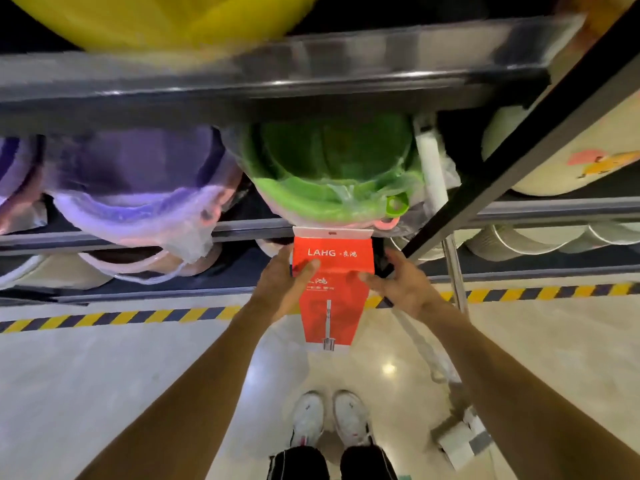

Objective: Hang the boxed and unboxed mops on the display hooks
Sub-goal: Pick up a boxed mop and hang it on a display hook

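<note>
Two hands, left hand [282, 282], right hand [403, 282], gripping red mop box [332, 296]

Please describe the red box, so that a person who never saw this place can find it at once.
Look at the metal shelf rack holding wrapped basins. Under the green basin, both hands hold a tall box upright against the rack. Only it is red, with white "LAHG" lettering and a mop picture.
</note>
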`<action>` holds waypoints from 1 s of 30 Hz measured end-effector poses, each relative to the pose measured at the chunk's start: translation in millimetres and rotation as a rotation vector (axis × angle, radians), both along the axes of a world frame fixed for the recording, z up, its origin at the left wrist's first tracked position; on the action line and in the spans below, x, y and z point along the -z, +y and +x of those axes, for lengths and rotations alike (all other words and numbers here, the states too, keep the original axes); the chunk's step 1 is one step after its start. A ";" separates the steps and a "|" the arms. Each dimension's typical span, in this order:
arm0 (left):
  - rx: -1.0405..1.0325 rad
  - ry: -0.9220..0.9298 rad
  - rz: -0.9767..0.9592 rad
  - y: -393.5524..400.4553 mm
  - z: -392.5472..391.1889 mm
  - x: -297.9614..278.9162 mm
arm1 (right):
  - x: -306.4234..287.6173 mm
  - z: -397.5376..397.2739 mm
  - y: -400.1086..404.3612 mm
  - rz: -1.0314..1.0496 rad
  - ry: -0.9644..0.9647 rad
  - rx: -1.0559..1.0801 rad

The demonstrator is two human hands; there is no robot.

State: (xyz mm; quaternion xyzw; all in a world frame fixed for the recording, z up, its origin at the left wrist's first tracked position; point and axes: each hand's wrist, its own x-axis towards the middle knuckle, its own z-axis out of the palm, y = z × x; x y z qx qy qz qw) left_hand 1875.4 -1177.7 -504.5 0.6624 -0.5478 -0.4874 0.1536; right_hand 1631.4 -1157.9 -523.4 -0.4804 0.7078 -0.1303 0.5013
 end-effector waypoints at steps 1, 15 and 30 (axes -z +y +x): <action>-0.023 0.057 0.001 -1.1 1.2 12.6 | 10.3 3.5 -2.5 -0.028 -0.066 0.047; 0.032 0.175 0.009 -23.5 30.3 78.0 | 65.3 23.3 -6.8 -0.172 -0.364 0.212; 0.095 0.235 -0.074 25.7 31.0 -16.0 | -32.6 20.3 65.2 -0.274 -0.325 0.207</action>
